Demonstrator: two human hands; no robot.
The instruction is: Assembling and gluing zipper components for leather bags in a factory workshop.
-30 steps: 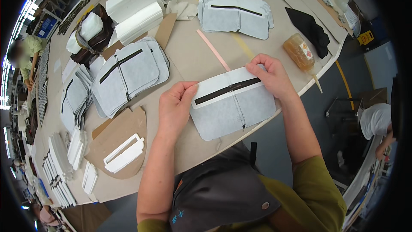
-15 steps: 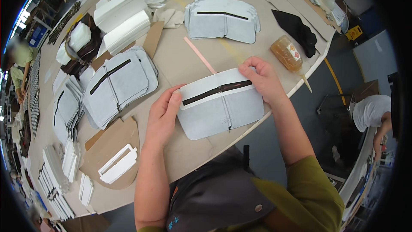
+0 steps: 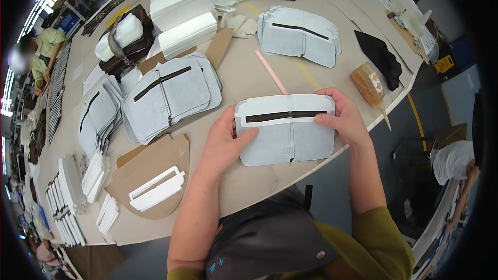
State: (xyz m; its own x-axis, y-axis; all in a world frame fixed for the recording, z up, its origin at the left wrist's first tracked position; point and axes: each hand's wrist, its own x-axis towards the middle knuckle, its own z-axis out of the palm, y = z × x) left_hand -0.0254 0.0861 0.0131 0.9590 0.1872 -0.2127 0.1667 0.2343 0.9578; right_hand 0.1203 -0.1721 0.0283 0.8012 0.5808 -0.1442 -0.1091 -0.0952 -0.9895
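Observation:
A pale grey panel (image 3: 267, 145) with rounded corners is held over the near table edge. A white strip (image 3: 264, 105) lies along its upper part, framing a dark slot, and a seam runs down its middle. My left hand (image 3: 225, 142) grips its left edge, thumb on the face and fingers behind. On the opposite edge my right hand (image 3: 346, 119) pinches it, thumb beside the end of the slot. The fingers behind the panel are mostly hidden. A pink strip (image 3: 271, 71) lies on the table just beyond it.
Stacks of similar panels (image 3: 181, 91) lie left and at the back (image 3: 295, 46). A bottle of amber liquid (image 3: 367, 83) and a black cloth (image 3: 378, 57) lie right. White frames (image 3: 155, 189) rest on brown card at left. Other people work far left and right.
The panel has turned to lie more level, and my left hand has moved lower on its edge, thumb now on the face. My right thumb has moved down. The whole view has shifted.

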